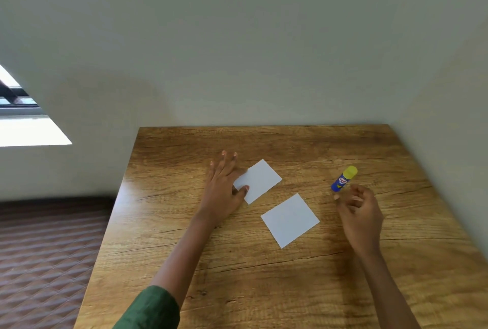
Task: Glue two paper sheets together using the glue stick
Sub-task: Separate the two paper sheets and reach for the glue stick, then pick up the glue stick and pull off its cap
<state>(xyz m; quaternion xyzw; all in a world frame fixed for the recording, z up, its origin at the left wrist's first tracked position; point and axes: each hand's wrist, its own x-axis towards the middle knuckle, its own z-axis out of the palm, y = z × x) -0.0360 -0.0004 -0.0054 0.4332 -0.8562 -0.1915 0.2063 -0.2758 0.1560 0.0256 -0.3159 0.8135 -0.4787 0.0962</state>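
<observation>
Head view: two white sheets lie flat and apart on the worktop (264, 289), with the far sheet (260, 179) at 11 o'clock from the near sheet (290, 219). The glue stick (344, 178), yellow cap on, lies on its side at 2 o'clock from the near sheet, untouched. Left hand (224, 183): grip open, fingers straight, thumb resting on the far sheet's left corner. Right hand (361, 212): grip loosely curled, holding nothing, fingertips just beside the stick's blue base. Risks, judged: the round stick may roll toward 3 o'clock if nudged rather than pinched. Thumb pressure at one corner may let the sheet pivot under rubbing. Cap not yet removed.
</observation>
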